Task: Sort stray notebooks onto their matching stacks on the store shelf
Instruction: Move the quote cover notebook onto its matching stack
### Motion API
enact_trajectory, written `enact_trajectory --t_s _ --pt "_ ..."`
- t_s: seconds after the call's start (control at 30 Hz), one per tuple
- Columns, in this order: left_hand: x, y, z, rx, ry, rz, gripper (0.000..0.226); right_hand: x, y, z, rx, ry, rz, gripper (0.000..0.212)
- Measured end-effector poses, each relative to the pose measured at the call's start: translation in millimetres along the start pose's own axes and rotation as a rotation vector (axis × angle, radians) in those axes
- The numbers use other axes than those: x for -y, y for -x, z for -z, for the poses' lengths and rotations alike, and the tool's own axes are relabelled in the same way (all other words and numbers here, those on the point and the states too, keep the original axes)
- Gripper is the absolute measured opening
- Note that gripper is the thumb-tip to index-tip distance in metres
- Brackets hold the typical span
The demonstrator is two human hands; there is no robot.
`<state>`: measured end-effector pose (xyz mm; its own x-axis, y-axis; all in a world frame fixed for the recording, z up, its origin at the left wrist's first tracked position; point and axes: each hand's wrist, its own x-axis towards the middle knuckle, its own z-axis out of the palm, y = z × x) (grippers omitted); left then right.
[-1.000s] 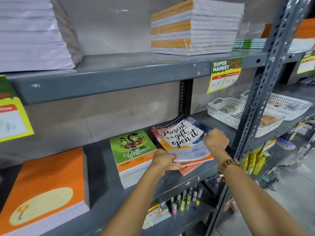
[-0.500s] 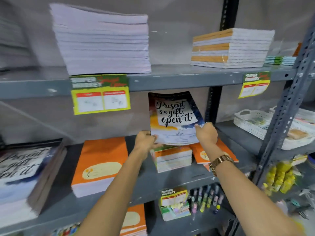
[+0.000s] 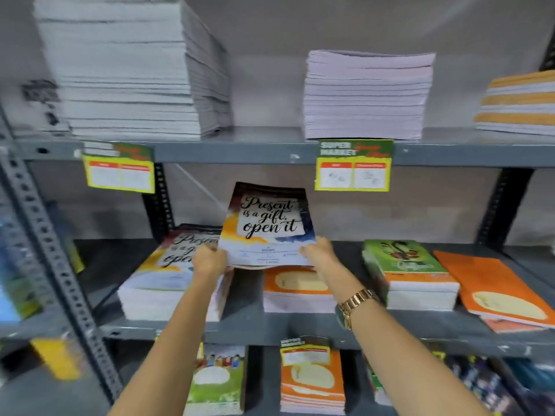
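I have both hands on the "Present is a gift, open it" notebook (image 3: pixel 267 223), which is up in the air in front of the middle shelf (image 3: pixel 270 328), its cover facing me and tilted back a little. My left hand (image 3: pixel 208 261) grips its lower left corner and my right hand (image 3: pixel 319 253) grips its lower right corner, fingers closed on the bottom edge; a gold watch (image 3: pixel 354 304) sits on the right wrist.

Just left of and below the notebook I see the matching stack (image 3: pixel 171 280), its top cover showing the same lettering, partly hidden by my left hand. The notebook's left edge overlaps that stack in my view, but it is not resting on it. Directly under the notebook lies an orange-covered stack (image 3: pixel 295 291). Further right stands a stack with a green cover (image 3: pixel 405 271), and beside it a loose pile of orange notebooks (image 3: pixel 498 289) angled across the shelf.

On the upper shelf (image 3: pixel 240 151) I see a tall white stack (image 3: pixel 126 67) on the left, a shorter pale one (image 3: pixel 366 94) right of centre, and an orange-and-white banded one (image 3: pixel 519 103) at the far right. Two yellow price tags hang from its front edge, one on the left (image 3: pixel 118 169) and one on the right (image 3: pixel 354 166); their print is too blurred to read
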<state>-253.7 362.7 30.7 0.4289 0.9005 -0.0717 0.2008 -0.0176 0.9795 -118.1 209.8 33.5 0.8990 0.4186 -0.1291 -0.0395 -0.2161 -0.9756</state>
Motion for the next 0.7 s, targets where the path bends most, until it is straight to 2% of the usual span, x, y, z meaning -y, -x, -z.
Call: enact_trajectory --t_s 0.1,0.2,0.3,0.33,0.4,0.47,0.53,0.6,0.7 --pt "2 -6 45 -0.080 -0.070 -0.037 0.028 5 10 -46 0.146 -0.063 -0.046 0.041" --pt "9 -15 83 -0.130 -0.152 -0.050 0.021 9 19 -90 0.243 -0.177 -0.083 0.041" --pt "18 -32 110 -0.185 -0.247 -0.068 0.039 7 21 -127 0.307 -0.243 -0.121 0.049" --pt "20 -38 115 -0.193 -0.279 -0.062 0.043 5 21 -135 0.328 -0.265 -0.141 0.048" --pt "25 -51 126 -0.202 -0.361 -0.059 0.036 0 21 -149 0.322 -0.302 -0.197 0.037" --pt "30 -61 132 -0.217 -0.428 -0.034 0.023 -7 24 -157 0.290 -0.223 -0.200 0.026" --pt "38 -70 134 -0.230 -0.457 -0.035 0.025 -12 23 -165 0.243 -0.219 -0.248 0.017" --pt "46 -73 135 -0.251 -0.455 -0.029 0.023 -14 23 -170 0.196 -0.079 -0.207 0.017" --pt "51 -75 132 -0.282 -0.510 -0.025 0.023 -12 24 -172 0.199 0.122 -0.169 0.031"
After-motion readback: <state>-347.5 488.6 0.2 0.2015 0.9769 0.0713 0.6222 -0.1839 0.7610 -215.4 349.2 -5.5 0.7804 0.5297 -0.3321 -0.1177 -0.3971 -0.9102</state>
